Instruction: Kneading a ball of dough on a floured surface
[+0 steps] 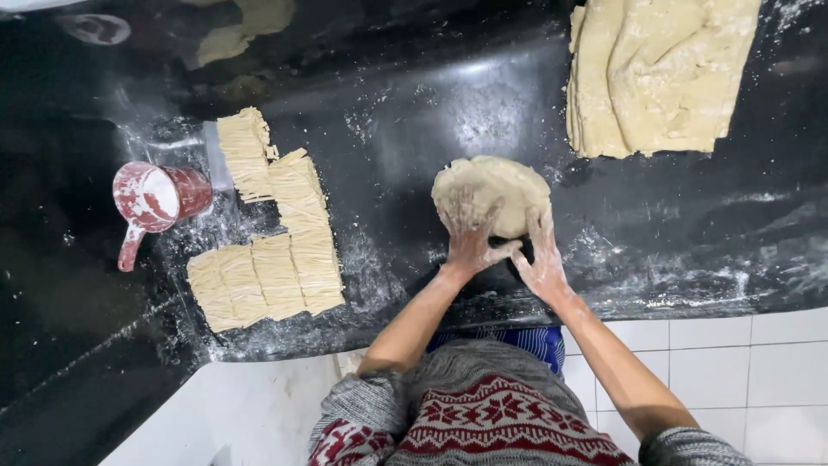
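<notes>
From the head camera we look straight down on a black, flour-dusted tabletop (388,112). Near its front edge lies a pale beige dough round (490,194), thick, roughly circular, its top dimpled and uneven with a floury skin.

Our left hand (470,237) lies flat on the near left part of the round, fingers spread and pressing down, so this grip is apart, not closed around anything. Our right hand (542,263) rests against the near right edge, fingers extended along its side and coated in flour; its grip is likewise apart, touching the dough without clasping it.

The hands cover the near rim of the round, so we cannot tell its shape there. At the top right a folded dough sheet (660,73), layered and creased, runs out of the frame. At top centre a dim beige smear (241,30) is too dark to make out.

Well to the left lie bundles of cut noodle strands (276,250), laid in neat blocks. Just beside them stands a red cup (159,197) with a handle, smeared white with flour. We see no packages or labels.
</notes>
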